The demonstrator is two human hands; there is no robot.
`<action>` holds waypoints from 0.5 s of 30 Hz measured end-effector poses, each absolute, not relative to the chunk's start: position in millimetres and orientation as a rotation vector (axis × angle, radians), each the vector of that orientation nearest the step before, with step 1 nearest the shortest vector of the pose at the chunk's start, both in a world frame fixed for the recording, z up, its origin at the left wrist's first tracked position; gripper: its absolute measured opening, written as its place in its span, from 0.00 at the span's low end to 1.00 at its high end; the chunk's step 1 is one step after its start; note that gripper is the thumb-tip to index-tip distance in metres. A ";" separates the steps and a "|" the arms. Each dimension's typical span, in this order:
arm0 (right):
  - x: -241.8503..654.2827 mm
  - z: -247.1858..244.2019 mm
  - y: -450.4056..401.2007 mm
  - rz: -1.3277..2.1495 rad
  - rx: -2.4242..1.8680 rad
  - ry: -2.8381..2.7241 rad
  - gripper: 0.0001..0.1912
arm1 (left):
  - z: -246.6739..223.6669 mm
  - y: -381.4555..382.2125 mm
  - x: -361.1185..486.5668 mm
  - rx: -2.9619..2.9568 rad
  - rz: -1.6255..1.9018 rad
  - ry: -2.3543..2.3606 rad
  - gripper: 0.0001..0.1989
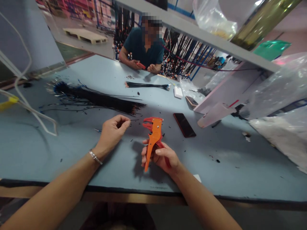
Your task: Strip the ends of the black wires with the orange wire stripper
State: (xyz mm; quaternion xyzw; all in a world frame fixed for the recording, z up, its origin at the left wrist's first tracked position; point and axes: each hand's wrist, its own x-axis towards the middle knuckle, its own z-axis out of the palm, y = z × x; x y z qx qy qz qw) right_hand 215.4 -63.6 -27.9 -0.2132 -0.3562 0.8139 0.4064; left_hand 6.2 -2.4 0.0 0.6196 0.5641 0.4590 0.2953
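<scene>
Between thumb and fingers, my left hand (114,129) pinches a thin black wire (134,120), its short end sticking out to the right. That end points at the red jaws of an orange and red wire stripper (154,132), a small gap apart from them. My right hand (165,156) is wrapped round the stripper's handles, holding it upright with the jaws facing left. Beyond my left hand lies a large bundle of black wires (96,99), with bare or coppery tips at its right end and blue and pale ends at its left.
Across the table a co-worker (146,48) holds a red tool. A smaller wire bundle (147,85), a white box (177,92), a dark phone (184,125) and another phone (191,101) lie on the tabletop. Plastic bags (283,127) stand at right. A shelf (203,30) runs overhead.
</scene>
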 end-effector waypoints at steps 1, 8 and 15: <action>215.4 -28.2 -63.4 2.060 -0.545 -0.884 0.23 | 0.5 -2.6 6.0 1.646 1.226 1.497 0.12; 214.4 -28.7 -63.6 2.085 -0.541 -0.873 0.23 | 2.9 -7.9 8.1 1.733 1.222 1.438 0.13; 215.2 -30.1 -64.3 2.070 -0.564 -0.939 0.23 | -0.8 -11.6 12.2 1.990 1.215 1.357 0.12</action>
